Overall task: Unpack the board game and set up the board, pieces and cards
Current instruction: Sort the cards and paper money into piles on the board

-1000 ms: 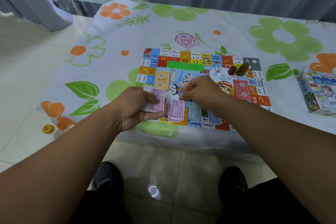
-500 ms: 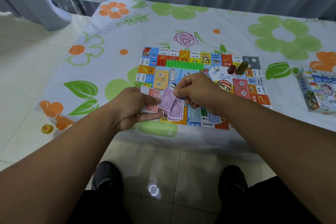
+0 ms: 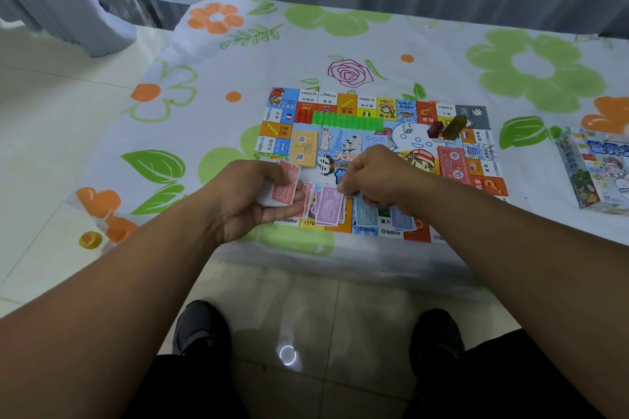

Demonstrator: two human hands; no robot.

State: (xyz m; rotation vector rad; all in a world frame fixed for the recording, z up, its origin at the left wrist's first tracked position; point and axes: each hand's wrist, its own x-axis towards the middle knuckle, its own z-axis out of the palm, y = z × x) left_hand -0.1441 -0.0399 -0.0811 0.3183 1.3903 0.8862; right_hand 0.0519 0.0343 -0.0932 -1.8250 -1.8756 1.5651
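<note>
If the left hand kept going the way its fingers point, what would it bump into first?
Likely the purple notes on the board, then the right hand. The left hand, holding red notes, sits close; depth unclear.

Both forearms (image 3: 119, 282) bare up to the frame edge. Legs in black cloth (image 3: 503, 381); trousers or shorts, cannot tell. Left shoe (image 3: 200, 326) dark grey, rounded toe. Right shoe (image 3: 435, 333) black, rounded toe. Finer detail blurred.
</note>
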